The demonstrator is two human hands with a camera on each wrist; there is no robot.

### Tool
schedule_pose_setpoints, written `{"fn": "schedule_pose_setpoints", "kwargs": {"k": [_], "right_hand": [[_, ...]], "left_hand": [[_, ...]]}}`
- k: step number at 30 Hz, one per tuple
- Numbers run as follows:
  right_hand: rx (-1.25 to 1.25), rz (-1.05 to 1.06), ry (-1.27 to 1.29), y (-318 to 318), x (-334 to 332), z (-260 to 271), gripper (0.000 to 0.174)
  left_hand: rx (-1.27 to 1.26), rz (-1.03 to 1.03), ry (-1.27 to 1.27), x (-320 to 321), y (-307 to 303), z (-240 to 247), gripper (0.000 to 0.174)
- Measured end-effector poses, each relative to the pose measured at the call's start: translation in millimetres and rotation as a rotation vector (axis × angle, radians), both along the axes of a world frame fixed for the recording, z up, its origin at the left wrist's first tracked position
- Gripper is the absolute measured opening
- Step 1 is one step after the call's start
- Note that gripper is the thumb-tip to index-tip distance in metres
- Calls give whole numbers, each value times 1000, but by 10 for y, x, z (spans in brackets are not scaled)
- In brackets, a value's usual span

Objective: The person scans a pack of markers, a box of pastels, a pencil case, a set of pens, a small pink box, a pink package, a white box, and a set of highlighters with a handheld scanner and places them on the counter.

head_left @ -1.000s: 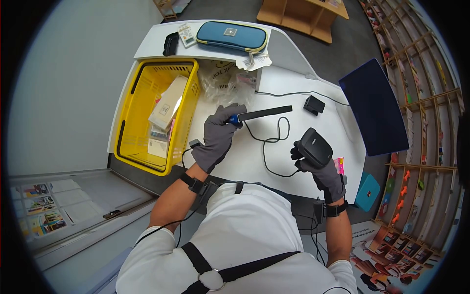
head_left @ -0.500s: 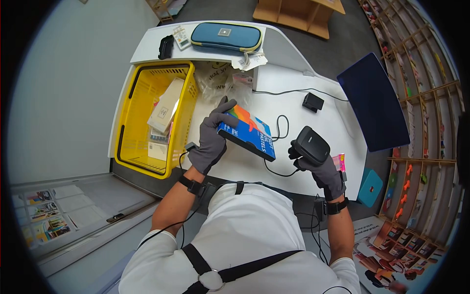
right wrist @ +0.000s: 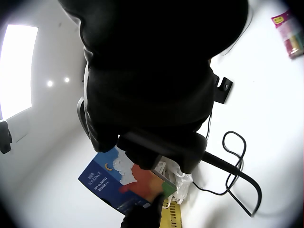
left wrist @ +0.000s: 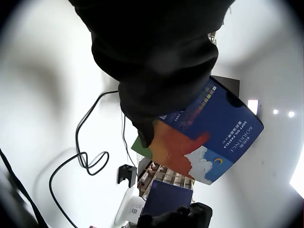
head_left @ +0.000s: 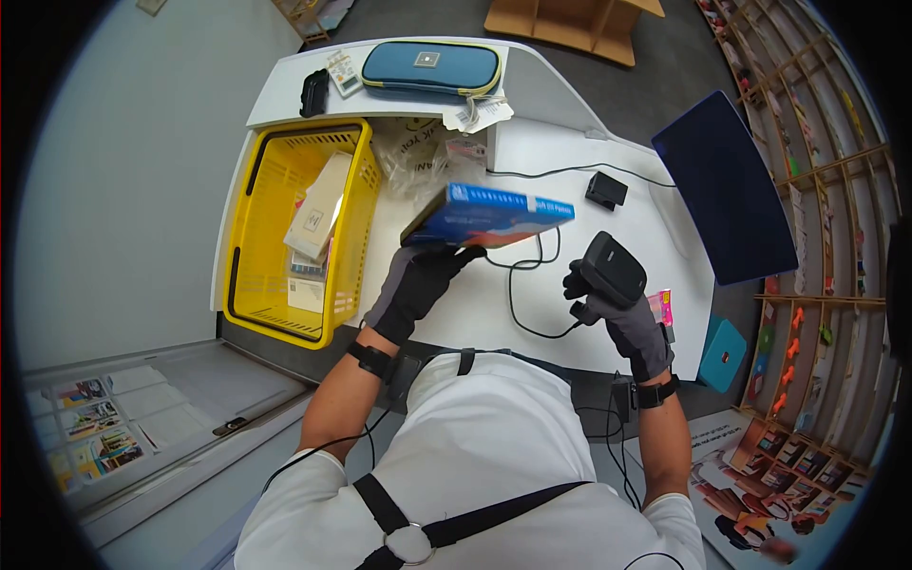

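Here, a person in dark gloves stands at a white counter (head_left: 627,237). The left hand (head_left: 418,283) grips one flat blue box of pastels (head_left: 494,211) from beneath at its near end, with the fingers curled round it, and holds it raised above the counter. The right hand (head_left: 622,323) is wrapped round the handle of one black barcode scanner (head_left: 608,269), just right of the box. The box looks like stiff, light card with a smooth printed skin that could slip, so its long edges seem the surest hold. One yellow basket (head_left: 237,223) stands to the left, holding at least two packages. One blue pouch (head_left: 432,66) lies at the far edge.
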State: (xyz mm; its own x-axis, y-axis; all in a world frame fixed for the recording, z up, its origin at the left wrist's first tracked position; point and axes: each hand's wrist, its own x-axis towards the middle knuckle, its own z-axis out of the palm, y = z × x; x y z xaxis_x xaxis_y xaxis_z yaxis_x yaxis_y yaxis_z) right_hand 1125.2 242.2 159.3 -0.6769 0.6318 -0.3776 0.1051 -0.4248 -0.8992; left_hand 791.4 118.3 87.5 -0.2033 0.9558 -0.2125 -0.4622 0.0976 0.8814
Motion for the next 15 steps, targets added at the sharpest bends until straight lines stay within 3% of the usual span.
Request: {"fn": "schedule_pose_setpoints", "kwargs": {"k": [1,4,8,15], "right_hand": [[-10,-26,8,4,3,-14,57],[-27,-79,21,12,32,-33,57],[-22,-85,19,5,53,-49,58],[-16,-93,11,-22,55,-77,56]], "left_hand": [[2,2,0,-2,-13,1,27],[-198,30,-702,6,-26,133,41],[-140,68,-594,13,-13,-88,53],[-187,34,-669,-16,-91,-62,51]]}}
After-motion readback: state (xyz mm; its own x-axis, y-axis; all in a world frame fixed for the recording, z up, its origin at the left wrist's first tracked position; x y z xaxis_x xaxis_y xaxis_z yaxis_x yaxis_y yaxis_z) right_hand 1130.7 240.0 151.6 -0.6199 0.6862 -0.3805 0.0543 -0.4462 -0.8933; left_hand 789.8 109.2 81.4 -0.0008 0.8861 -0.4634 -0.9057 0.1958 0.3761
